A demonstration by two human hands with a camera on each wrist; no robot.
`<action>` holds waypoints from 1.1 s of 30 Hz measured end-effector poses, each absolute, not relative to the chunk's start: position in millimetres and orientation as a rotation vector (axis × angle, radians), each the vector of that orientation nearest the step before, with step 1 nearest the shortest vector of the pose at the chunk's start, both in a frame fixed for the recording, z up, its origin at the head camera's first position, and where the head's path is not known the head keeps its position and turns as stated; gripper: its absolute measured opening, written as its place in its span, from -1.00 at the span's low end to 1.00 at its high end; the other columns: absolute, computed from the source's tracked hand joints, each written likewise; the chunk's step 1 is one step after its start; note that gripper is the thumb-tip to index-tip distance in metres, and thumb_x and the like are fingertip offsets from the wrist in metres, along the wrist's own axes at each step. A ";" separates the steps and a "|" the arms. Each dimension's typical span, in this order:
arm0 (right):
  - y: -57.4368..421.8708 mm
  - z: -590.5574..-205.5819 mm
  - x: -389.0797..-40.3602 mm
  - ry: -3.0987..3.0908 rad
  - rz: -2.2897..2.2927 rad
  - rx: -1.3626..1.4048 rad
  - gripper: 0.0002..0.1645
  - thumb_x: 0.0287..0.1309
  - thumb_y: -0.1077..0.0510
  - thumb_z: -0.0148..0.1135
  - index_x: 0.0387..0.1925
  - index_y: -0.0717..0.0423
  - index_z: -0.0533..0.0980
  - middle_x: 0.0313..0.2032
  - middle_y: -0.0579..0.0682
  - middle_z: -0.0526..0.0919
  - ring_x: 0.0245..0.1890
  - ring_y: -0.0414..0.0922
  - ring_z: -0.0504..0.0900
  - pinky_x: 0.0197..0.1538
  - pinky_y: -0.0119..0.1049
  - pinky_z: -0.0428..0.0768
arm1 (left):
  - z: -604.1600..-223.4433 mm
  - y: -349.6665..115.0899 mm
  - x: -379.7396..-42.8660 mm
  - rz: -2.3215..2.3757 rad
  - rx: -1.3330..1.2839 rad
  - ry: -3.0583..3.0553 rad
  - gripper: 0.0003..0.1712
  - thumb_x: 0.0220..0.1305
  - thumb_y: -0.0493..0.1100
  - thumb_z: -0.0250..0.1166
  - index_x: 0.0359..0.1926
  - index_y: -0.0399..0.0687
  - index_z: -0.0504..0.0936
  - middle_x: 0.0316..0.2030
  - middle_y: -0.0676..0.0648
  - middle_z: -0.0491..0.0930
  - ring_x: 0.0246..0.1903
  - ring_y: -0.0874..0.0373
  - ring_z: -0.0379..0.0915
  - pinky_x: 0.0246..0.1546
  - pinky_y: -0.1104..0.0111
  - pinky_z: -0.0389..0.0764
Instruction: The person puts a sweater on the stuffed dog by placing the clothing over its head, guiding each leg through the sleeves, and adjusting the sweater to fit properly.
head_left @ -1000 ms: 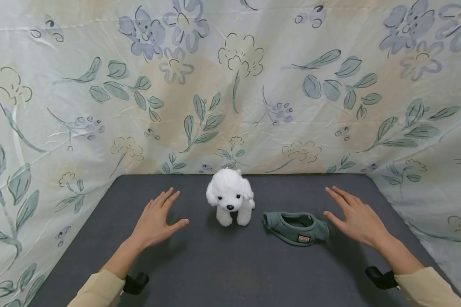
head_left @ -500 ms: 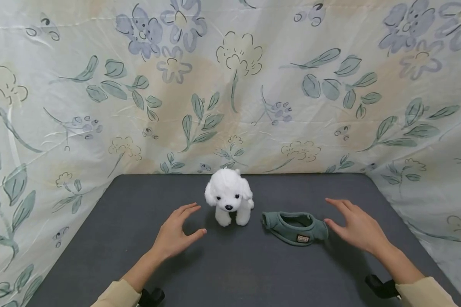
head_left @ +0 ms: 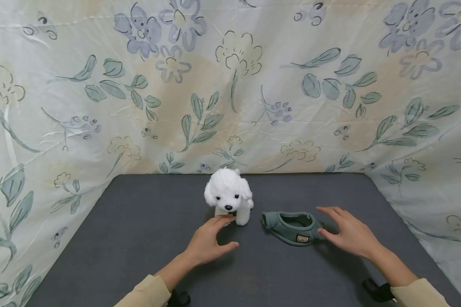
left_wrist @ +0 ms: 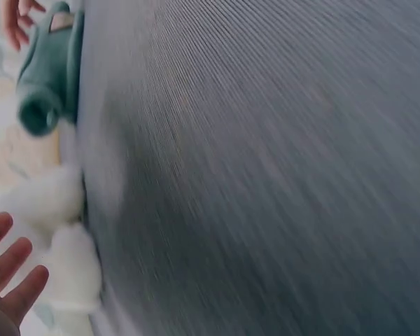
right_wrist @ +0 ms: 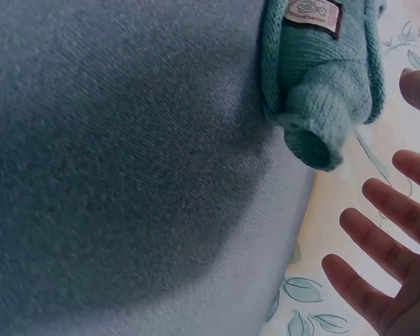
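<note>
A white plush dog (head_left: 227, 189) stands on the dark grey table, facing the camera. Right of it lies a small green knitted pet sweater (head_left: 288, 232) with a label and short sleeves. My left hand (head_left: 207, 243), fingers extended, is in front of the dog and hides part of its front leg; contact cannot be told. My right hand (head_left: 351, 234) hovers at the sweater's right end with fingers spread, overlapping its right sleeve in the head view. In the right wrist view, the sweater's sleeve (right_wrist: 318, 126) stands apart from the fingers (right_wrist: 378, 245). Neither hand holds anything.
The grey table (head_left: 138, 213) ends at a floral cloth (head_left: 253, 85) hanging behind it and at both sides. A black strap mount (head_left: 378, 290) is worn at the right wrist, and another (head_left: 179, 298) at the left.
My left hand has moved right, from the table's left side to in front of the dog. My right hand has shifted slightly left and nearer, toward the sweater. Dog and sweater stay put.
</note>
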State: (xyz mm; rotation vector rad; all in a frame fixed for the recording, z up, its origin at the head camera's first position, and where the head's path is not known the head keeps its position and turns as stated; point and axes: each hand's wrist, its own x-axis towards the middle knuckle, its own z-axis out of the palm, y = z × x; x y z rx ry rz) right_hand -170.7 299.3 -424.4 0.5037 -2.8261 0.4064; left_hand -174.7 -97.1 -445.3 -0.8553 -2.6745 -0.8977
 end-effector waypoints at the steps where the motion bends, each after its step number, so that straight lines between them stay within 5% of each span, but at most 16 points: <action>1: 298.4 -425.5 -170.7 -2.830 0.410 0.504 -0.29 -0.01 -0.15 0.32 0.17 0.01 0.39 -0.01 0.10 0.51 -0.07 0.13 0.53 -0.32 0.02 0.53 | -445.4 -92.1 -175.1 -0.897 -0.877 -2.670 -0.29 0.04 0.24 0.30 0.20 0.10 0.42 0.16 0.10 0.40 0.08 0.18 0.40 -0.10 0.21 0.52; 12: 287.5 -434.2 -170.1 -2.857 0.419 0.511 -0.27 0.01 -0.20 0.29 0.18 0.02 0.39 0.02 0.10 0.51 -0.06 0.12 0.53 -0.30 0.02 0.53 | -444.0 -38.0 -187.9 -0.918 -0.981 -2.650 -0.28 0.05 0.16 0.34 0.24 0.13 0.38 0.21 0.10 0.37 0.15 0.19 0.35 0.00 0.26 0.48; 33: 285.0 -446.7 -172.5 -2.902 0.585 0.436 -0.23 0.04 -0.15 0.28 0.21 0.17 0.35 0.01 0.25 0.51 -0.09 0.17 0.55 -0.23 0.07 0.52 | -448.3 19.5 -207.0 -0.931 -0.777 -2.820 -0.33 0.08 0.10 0.33 0.23 0.10 0.40 0.17 0.02 0.41 0.14 0.10 0.35 0.00 0.21 0.47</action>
